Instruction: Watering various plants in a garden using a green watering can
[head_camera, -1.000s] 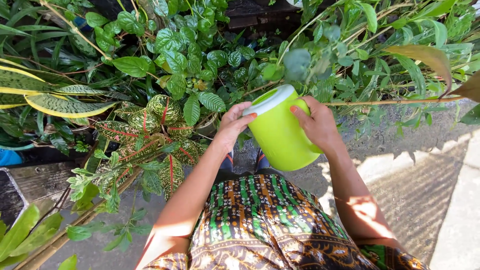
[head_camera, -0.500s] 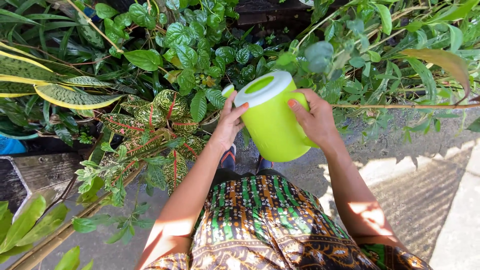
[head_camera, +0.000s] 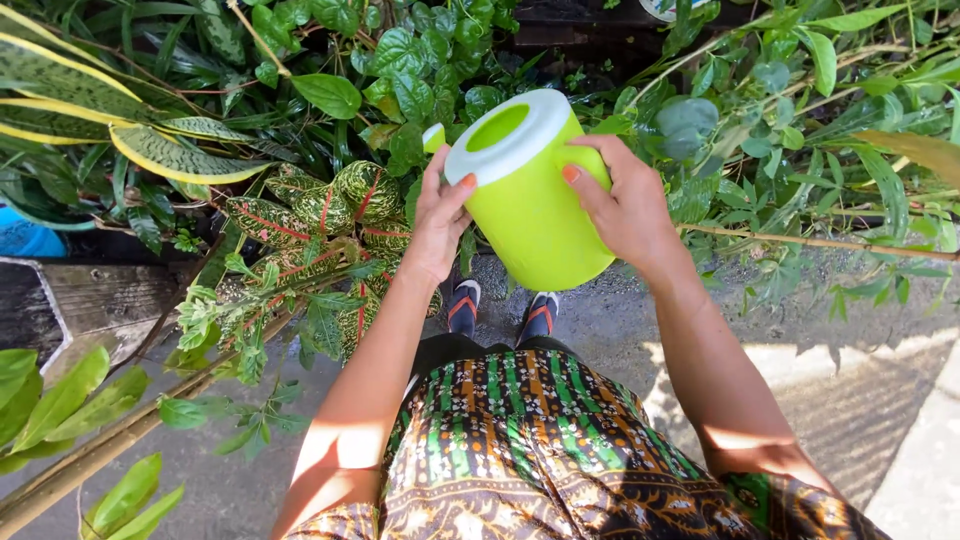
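Item — lime-green watering can (head_camera: 535, 215), white-rimmed, which I see clasped between left hand (head_camera: 440, 225) and right hand (head_camera: 625, 205). Beyond the hands — red-veined croton leaves (head_camera: 310, 215).

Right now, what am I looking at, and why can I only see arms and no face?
The camera sits on a person's head and looks down, so you see only their own arms, patterned skirt and shoes. The left hand and the right hand hold a lime-green plastic watering can with a white rim from both sides. It is lifted above grey paved ground. Around it grow leafy plants, such as a red-and-green spotted plant and long yellow-edged leaves.
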